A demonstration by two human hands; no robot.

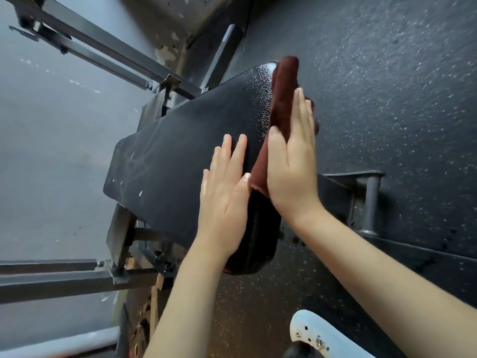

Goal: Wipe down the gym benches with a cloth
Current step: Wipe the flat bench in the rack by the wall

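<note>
Head view, looking down on a long black pebbled-vinyl bench pad; the pad runs from lower centre toward upper right, with pale scuffs and small white flecks on its left part.

A folded dark reddish-brown terry cloth lies along the pad's right edge; its far end reaches the rounded far corner of the pad, its near end sits about halfway along that edge; part of it hangs over the side.

Right hand: fingers straight and together, palm pressed flat on the cloth; thumb lies along the cloth's inner side; nothing curled round it, so it presses rather than grips.

Left hand: flat on the bare pad just left of the cloth, fingers straight and slightly spread, holding nothing; thumb tip sits right at the cloth's near end, and I cannot tell if they touch.

Surroundings: grey square-tube steel frame runs out under the pad at upper left and lower left; black rubber floor with white speckles on the right; short grey steel peg on a floor bracket right of the pad; white perforated shoe at the bottom edge.
</note>
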